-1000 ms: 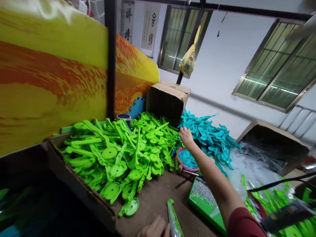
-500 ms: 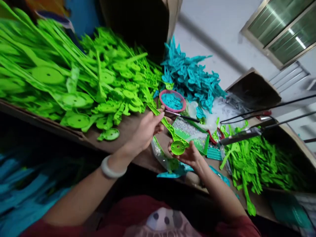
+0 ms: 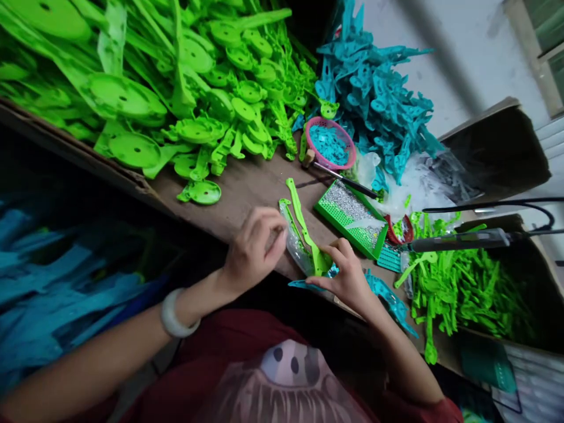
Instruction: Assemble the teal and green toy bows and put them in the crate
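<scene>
Wall [image 3: 493, 64]: white, upper right of the frame; a blurred grey band [image 3: 445, 56] runs diagonally down it.
Window [image 3: 546, 26]: metal-framed, greenish panes, cropped by the upper-right corner.
Worktable [image 3: 264, 182]: brown top, slanting from left of centre toward lower right.
Light: cool and pale on the wall; deep shadow below the worktable edge, lower left.

No legible text, labels, brands, numbers or signs anywhere in the view.
</scene>
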Tool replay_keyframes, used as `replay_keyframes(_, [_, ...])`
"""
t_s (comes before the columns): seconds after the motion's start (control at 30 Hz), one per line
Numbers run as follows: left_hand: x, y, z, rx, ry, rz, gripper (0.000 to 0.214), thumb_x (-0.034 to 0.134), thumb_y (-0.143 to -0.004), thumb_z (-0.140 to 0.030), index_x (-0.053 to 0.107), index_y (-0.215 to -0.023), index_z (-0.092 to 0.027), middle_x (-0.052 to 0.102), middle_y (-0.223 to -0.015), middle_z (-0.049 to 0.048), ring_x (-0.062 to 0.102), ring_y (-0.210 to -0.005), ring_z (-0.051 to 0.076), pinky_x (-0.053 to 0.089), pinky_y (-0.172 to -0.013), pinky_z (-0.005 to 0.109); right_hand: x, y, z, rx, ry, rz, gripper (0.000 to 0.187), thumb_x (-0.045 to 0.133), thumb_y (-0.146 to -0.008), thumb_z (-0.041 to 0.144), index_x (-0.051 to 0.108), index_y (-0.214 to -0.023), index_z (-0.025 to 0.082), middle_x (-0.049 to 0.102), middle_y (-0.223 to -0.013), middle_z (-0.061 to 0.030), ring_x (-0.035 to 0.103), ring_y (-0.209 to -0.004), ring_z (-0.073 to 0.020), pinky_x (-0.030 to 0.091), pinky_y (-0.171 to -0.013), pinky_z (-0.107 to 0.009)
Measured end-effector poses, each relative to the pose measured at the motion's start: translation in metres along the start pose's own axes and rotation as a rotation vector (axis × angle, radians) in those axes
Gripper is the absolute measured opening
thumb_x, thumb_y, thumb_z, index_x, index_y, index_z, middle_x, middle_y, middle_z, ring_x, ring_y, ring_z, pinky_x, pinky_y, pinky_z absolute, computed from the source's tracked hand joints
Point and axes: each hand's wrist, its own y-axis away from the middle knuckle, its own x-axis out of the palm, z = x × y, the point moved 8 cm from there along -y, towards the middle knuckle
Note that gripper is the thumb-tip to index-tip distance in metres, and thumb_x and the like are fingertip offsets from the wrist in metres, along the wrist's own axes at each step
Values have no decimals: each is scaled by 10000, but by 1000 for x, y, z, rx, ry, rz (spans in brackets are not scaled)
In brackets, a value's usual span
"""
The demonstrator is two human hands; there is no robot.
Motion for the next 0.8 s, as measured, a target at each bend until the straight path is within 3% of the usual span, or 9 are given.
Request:
replay_keyframes(0.07, [2, 25, -6, 67, -19, 30, 143, 552, -908, -120, 594, -1018, -200, 659, -996, 58, 649, -959, 195, 552, -858, 328, 10, 0, 1, -3, 43, 62, 573, 788, -773, 545, 643, -1202, 194, 538, -997, -65, 568, -921, -225, 532, -804, -354])
replay_keyframes(0.17, [15, 44, -3, 58, -19, 122, 202, 496, -919, -94, 633, -1029, -194, 682, -1008, 63, 658, -935, 187, 548, -843, 315, 17, -1, -1, 13, 70, 117, 531, 761, -804, 540, 646, -1185, 188, 536, -963, -52, 570, -888, -213, 528, -776, -338])
replay_keyframes(0.33, [39, 47, -5, 177, -19, 293, 261, 427, -957, -103, 675, -1005, -170, 697, -1021, 70, 636, -922, 205, 525, -813, 334, 16, 1, -8, 41, 78, 122, 537, 746, -817, 544, 630, -1211, 198, 511, -942, -36, 561, -862, -203, 528, -759, -331])
replay_keyframes(0.43, [42, 47, -6, 211, -41, 297, 266, 421, -975, -111, 681, -993, -161, 696, -1027, 78, 632, -915, 208, 514, -783, 327, 16, 3, -9, 42, 92, 143, 555, 747, -818, 538, 614, -1249, 214, 512, -959, -37, 564, -874, -205, 528, -780, -332])
replay_keyframes(0.67, [52, 55, 6, 134, -16, 387, 292, 404, -1003, -152, 693, -1008, -194, 715, -1030, 68, 647, -924, 195, 515, -803, 317, 23, 0, -2, 35, 169, 187, 502, 731, -841, 510, 617, -1217, 198, 503, -986, -52, 565, -897, -214, 535, -792, -333])
replay_keyframes(0.8, [55, 60, -9, 277, 57, 427, 279, 426, -994, -172, 690, -1079, -198, 715, -1148, 76, 649, -1043, 224, 527, -885, 354, 31, 0, -3, 9, 182, 171, 478, 716, -855, 500, 607, -1212, 202, 501, -1019, -70, 567, -939, -230, 537, -820, -356])
